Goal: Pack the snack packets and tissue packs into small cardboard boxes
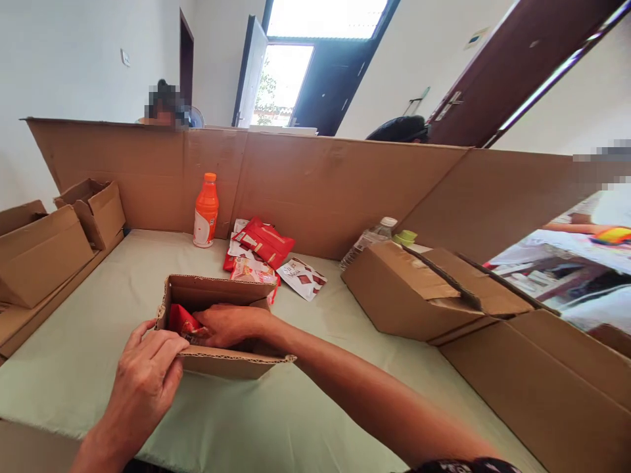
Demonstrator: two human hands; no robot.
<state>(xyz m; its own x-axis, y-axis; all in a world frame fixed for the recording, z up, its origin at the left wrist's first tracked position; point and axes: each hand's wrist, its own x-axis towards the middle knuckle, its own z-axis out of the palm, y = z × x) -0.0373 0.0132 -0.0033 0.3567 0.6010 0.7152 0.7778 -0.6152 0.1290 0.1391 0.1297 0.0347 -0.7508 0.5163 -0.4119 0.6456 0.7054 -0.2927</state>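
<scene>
A small open-topped cardboard box (221, 365) stands on the pale green cloth in front of me. My left hand (148, 368) is closed on the near left corner of its rim, fingers on the outside. Down inside the box is my right hand (229, 325), its fingers closed against a shiny red snack packet (181, 320). The box's near wall hides part of that packet and of those fingertips. Just beyond lie several red and white snack packets (266, 243) in a loose pile, with a white and brown packet (302, 278) at its right.
An orange bottle (206, 213) stands by the tall cardboard partition (315, 190). A clear plastic bottle (367, 240) leans behind cardboard boxes (409, 289) at right, near a green item (405, 237). More boxes (49, 256) line the left. People are partly visible beyond the partition.
</scene>
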